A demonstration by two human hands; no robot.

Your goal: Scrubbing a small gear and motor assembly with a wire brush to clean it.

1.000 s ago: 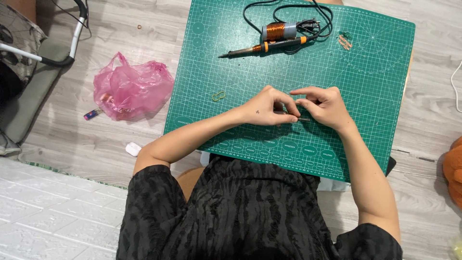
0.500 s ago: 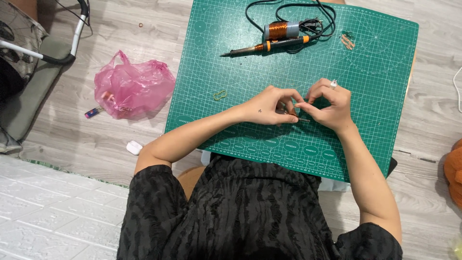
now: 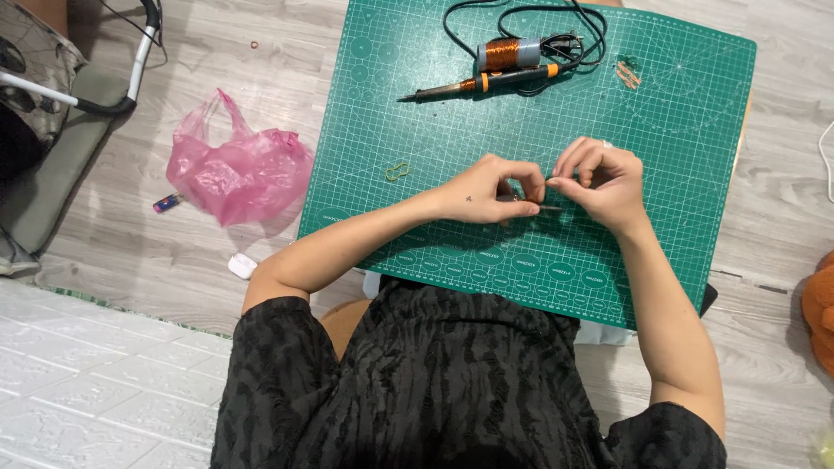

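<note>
My left hand [image 3: 486, 187] and my right hand [image 3: 599, 181] meet over the middle of a green cutting mat [image 3: 434, 139]. Together they pinch a small thin dark rod-like piece [image 3: 532, 205] with a coppery bit at its left end. The left fingers curl over that end; the right thumb and forefinger nip the other end. What exactly the piece is I cannot tell. A soldering iron [image 3: 473, 86] with an orange collar lies at the mat's far side, next to a spool of copper wire [image 3: 504, 54] and a coiled black cord [image 3: 556, 26].
A yellow rubber band [image 3: 397, 171] lies on the mat left of my hands, and small copper bits [image 3: 627, 73] at the far right. On the wooden floor to the left lie a pink plastic bag [image 3: 239, 169] and a small white object [image 3: 241, 265]. A chair frame [image 3: 78, 95] stands far left.
My right hand has lifted and opened its outer fingers a little, now pinching the piece from above. The left hand has stayed in place.
</note>
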